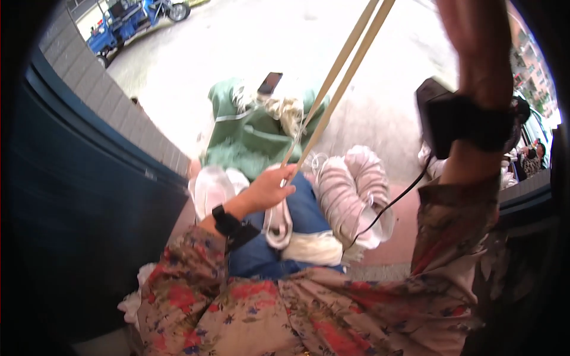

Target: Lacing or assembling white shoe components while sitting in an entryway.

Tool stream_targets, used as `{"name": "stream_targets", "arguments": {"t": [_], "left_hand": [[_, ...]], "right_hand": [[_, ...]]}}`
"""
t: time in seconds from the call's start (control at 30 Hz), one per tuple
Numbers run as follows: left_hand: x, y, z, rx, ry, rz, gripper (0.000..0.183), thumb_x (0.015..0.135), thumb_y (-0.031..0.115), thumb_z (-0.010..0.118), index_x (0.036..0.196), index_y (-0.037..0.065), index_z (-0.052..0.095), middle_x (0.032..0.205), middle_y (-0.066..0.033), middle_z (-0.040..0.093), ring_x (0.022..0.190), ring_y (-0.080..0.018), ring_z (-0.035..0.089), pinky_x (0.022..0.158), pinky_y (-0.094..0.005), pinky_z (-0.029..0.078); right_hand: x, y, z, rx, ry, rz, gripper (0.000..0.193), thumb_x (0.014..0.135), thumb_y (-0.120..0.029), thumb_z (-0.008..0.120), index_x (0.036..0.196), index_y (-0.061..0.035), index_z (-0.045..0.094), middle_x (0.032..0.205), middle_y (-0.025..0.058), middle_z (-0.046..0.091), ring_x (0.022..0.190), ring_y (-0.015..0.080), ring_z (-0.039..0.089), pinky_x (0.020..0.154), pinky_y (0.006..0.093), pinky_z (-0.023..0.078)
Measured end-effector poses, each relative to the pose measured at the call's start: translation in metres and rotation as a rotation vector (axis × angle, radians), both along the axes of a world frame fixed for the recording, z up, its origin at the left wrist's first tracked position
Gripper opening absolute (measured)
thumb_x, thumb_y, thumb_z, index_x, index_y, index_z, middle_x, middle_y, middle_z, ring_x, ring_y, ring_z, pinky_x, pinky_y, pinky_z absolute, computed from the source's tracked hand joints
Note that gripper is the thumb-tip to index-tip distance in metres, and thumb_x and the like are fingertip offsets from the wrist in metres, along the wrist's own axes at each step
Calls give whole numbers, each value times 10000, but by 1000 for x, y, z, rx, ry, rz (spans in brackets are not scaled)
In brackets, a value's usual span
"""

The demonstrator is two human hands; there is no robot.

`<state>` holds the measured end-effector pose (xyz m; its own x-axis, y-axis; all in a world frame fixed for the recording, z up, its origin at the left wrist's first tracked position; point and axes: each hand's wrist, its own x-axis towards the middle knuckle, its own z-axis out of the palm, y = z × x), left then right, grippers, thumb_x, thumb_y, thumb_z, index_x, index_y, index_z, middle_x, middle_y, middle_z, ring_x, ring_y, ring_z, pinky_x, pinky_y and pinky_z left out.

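My left hand (272,188) is closed over my lap, fingers pinched at the lower end of two long tan strands (342,77). They run taut, up and to the right, past the top edge of the view. A small shiny bit shows at the fingertips, too small to name. High at the right is my raised right hand (475,41), blurred, its fingers cut off by the top edge. Below the left hand a pale, sole-shaped piece (278,225) lies on my blue-clad legs (306,207). A bundle of cream yarn (313,249) rests beside it.
Ahead stands a green cloth-covered support (249,133) bearing a dark phone (270,83) and loose cream yarn (285,113). Pinkish-white stacked pieces (350,193) are at the right, more pale ones (215,187) at the left. A dark blue panel (89,196) borders the left; a blue three-wheeler (127,26) is beyond.
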<state>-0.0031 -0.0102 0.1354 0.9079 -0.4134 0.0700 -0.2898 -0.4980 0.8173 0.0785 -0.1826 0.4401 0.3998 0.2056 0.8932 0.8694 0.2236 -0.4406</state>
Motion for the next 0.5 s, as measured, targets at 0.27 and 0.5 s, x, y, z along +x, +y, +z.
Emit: {"name": "stream_targets", "arguments": {"t": [0.27, 0.5], "left_hand": [[-6, 40, 87, -638, 168, 208, 87, 837, 61, 502, 903, 36, 553, 742, -9, 524, 672, -67, 479, 626, -226, 420], [-89, 297, 37, -1259, 113, 847, 148, 902, 115, 422, 754, 120, 425, 534, 61, 240, 448, -52, 238, 504, -222, 248]], "right_hand": [[7, -33, -18, -16, 163, -157, 240, 861, -235, 518, 942, -11, 552, 830, 93, 598, 802, 184, 554, 803, 309, 405], [98, -328, -143, 235, 837, -242, 149, 870, -149, 502, 961, -50, 567, 781, 16, 584, 735, 119, 558, 713, 264, 464]]}}
